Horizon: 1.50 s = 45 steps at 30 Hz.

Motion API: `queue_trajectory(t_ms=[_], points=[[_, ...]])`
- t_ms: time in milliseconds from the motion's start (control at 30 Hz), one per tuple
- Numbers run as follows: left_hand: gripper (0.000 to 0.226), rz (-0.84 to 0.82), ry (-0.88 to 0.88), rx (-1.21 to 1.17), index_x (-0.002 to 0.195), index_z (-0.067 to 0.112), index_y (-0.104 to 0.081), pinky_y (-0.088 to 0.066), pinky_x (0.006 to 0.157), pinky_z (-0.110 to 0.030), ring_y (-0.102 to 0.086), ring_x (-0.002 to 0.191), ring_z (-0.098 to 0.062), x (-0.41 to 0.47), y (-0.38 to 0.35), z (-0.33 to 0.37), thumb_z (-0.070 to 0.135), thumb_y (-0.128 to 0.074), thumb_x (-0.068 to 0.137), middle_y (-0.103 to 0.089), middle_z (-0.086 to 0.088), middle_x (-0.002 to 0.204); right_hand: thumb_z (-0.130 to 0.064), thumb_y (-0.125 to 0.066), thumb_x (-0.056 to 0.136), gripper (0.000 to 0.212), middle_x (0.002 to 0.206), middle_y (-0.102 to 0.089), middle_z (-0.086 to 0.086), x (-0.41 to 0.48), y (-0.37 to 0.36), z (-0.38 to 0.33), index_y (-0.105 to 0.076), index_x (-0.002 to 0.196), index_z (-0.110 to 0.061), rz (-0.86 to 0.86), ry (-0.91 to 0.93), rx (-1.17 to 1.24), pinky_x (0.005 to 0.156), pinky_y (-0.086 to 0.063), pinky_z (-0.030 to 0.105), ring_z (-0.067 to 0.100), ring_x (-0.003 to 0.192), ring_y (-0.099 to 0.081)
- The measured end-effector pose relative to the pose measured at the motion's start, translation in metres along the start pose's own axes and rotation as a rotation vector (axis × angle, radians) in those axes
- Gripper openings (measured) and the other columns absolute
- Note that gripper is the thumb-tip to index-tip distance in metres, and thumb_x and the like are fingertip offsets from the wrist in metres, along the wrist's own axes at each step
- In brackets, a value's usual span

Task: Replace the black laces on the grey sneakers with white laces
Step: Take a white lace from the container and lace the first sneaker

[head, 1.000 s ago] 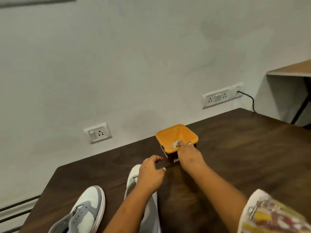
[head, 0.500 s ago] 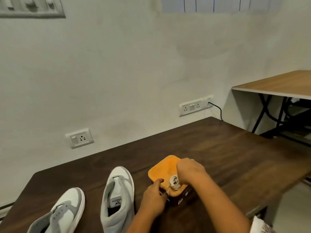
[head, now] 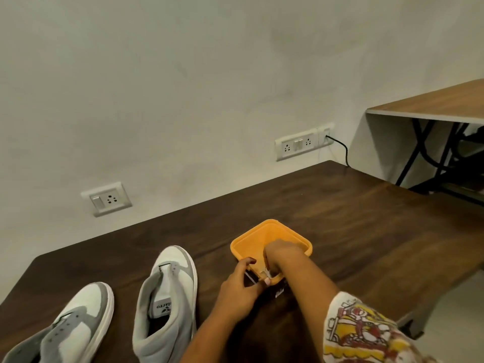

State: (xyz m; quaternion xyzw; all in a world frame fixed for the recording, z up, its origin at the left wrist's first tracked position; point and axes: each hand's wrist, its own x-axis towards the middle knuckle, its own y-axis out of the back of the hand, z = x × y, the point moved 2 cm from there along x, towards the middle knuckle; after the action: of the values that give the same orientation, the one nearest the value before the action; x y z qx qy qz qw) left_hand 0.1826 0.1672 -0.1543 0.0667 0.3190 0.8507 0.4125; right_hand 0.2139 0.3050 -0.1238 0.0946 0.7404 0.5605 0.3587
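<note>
While the big brown table (head: 340,218) fills most of the view as it did half a second ago, the camera now looks a bit more down and to the left, so the window strip at the top is gone. A pale wooden desk (head: 432,103) stands far off on the right.

Two grey and white sneakers sit at the near left, both with no laces in them. The right sneaker (head: 167,297) points away and shows its open mouth. The left sneaker (head: 76,318) lies just beside it, at the near left edge of the view. They look bigger and closer than before.

An orange box (head: 251,247) stands to the right of the shoes, near the middle of the table. Before, it looked tipped toward the person; now its open top faces up.

The right hand (head: 282,258) reaches down inside the box, fingers curled together around something small and white; I cannot tell what it is. Half a second ago a white lace roll showed at that hand. The left hand (head: 238,289) pinches the near rim of the box between thumb and fingers, holding it as before.
</note>
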Motion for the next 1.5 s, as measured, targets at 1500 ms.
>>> queue_trajectory(t_ms=[1500], points=[[0.024, 0.460, 0.163, -0.661, 0.104, 0.021, -0.049, -0.052, 0.075, -0.039, -0.059, 0.079, -0.021, -0.120, 0.131, -0.007, 0.002, -0.046, 0.091, -0.060, -0.008, 0.097, 0.014, -0.041, 0.092, 0.045, 0.105, -0.066, 0.001, -0.144, -0.008, -0.114, -0.067, 0.103, -0.021, 0.190, 0.518, 1.454, 0.060, -0.048, 0.012, 0.001, 0.080, -0.063]])
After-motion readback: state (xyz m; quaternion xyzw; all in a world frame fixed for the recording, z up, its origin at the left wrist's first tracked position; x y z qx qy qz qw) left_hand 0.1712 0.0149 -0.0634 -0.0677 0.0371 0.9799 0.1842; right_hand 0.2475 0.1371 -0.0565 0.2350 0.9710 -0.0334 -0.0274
